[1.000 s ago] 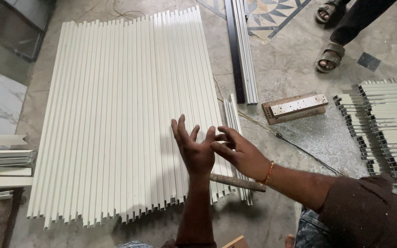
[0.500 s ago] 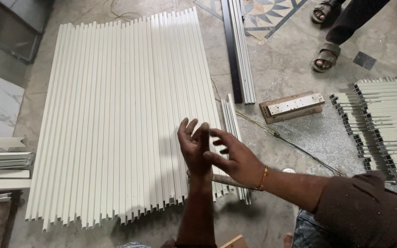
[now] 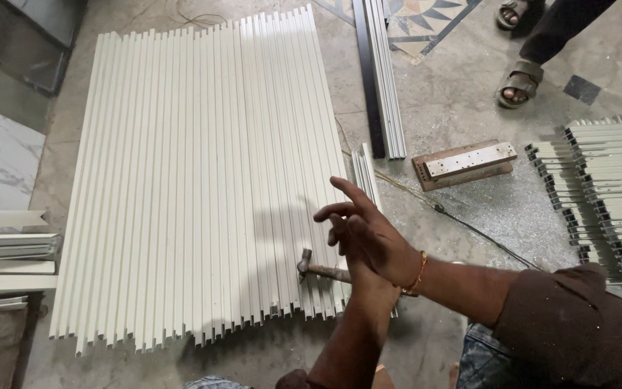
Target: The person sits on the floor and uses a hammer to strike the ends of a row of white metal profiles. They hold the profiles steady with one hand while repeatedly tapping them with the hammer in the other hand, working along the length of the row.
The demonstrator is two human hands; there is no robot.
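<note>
From the head view, my right hand (image 3: 372, 234) lies over my left hand (image 3: 358, 268) above the near right edge of the white slats (image 3: 196, 180) on the floor (image 3: 455, 108). My right fingers are spread loose, holding nothing. My left is mostly hidden — I cannot tell its grip. A hammer (image 3: 322, 268) lies on the slats, its handle running under my hands. Beyond, a wooden block (image 3: 463, 164) and a sandalled foot (image 3: 520, 83).
</note>
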